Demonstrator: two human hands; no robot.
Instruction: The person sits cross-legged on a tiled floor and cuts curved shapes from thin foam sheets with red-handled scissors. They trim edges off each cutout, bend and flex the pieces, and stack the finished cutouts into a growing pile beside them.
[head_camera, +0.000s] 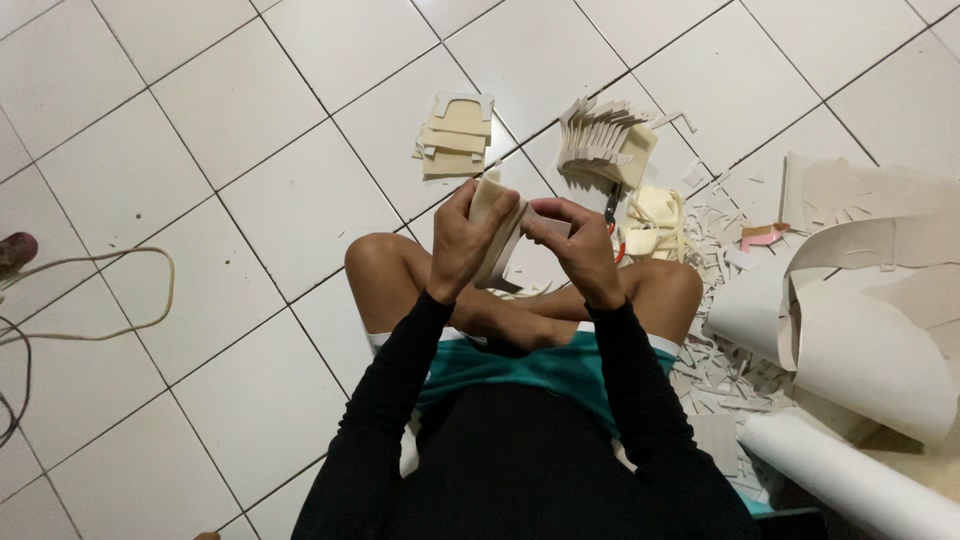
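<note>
I sit cross-legged on a white tiled floor. My left hand (468, 238) and my right hand (572, 245) together hold a cream cut-out piece of stiff sheet (502, 238) above my knees. The left hand grips its upper end. My right hand's fingers pinch its right side. Both arms wear black sleeves.
A small stack of cream cut pieces (455, 138) lies ahead on the floor, and a bigger fanned stack (603, 143) to its right. Red-handled scissors (615, 228) lie by my right knee. Large curled white sheets (860, 310) and several scraps fill the right. A cable (110, 290) loops at left.
</note>
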